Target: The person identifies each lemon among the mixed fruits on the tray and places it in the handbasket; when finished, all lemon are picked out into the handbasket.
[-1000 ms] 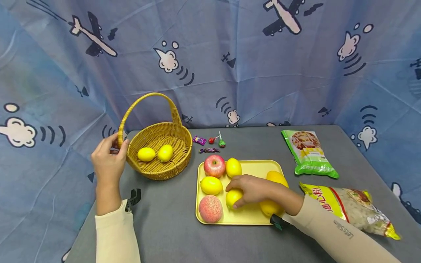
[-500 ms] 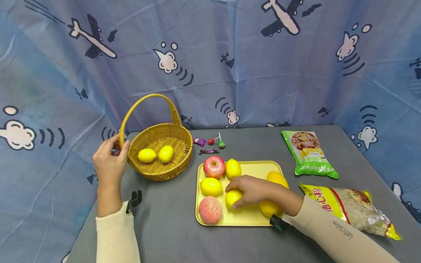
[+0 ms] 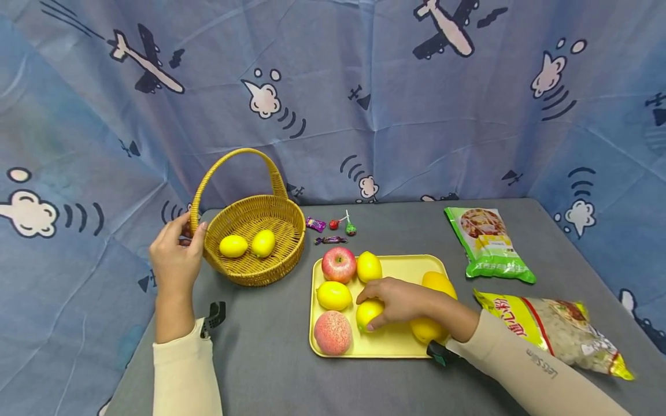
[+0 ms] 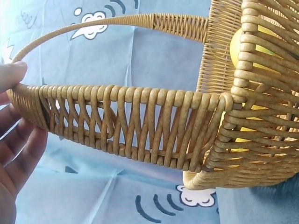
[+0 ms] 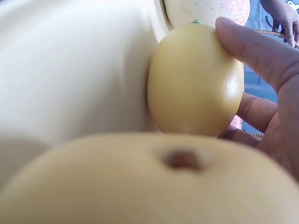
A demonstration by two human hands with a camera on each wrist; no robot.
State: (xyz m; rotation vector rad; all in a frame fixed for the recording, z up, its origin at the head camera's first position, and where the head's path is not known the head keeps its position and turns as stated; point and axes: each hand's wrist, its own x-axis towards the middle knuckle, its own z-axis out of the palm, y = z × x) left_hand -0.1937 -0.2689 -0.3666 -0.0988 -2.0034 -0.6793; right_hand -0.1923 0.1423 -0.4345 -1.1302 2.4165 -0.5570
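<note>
Spanning the whole back, the patterned cloth (image 3: 312,52) hangs behind the grey table (image 3: 265,346). On the left stands the wicker basket (image 3: 288,263); near it lies the yellow tray (image 3: 385,346), then the green bag (image 3: 494,245) and the clear-and-yellow bag (image 3: 554,332) off to the right.

Now the hands! The left hand (image 3: 178,251) grips the basket's handle (image 3: 278,182), thumb one side, fingers the other: a good anchor, so long as it steadies rather than pulls. The right hand (image 3: 398,300) curls round a lemon (image 3: 367,315) in the middle of the tray; whether the fruit bears on the tray, I can't tell.

Two big yellow fruits (image 3: 438,281) sit at the tray's right end, so a rise straight up looks safer than a sideways drag. Apple (image 3: 339,264) and peach (image 3: 333,333) line the tray's left end, the peach just beside the held lemon: fingertips want care there. Thumb and fingers should press firmly from opposite flanks, for that skin looks smooth and glossy, likely slippery.

Two other lemons (image 3: 334,296) share the tray, two more lemons (image 3: 233,246) lie in the basket. Smallest of all, wrapped sweets (image 3: 315,223) and lollipops (image 3: 351,229) lie behind the tray, well apart from both hands.
</note>
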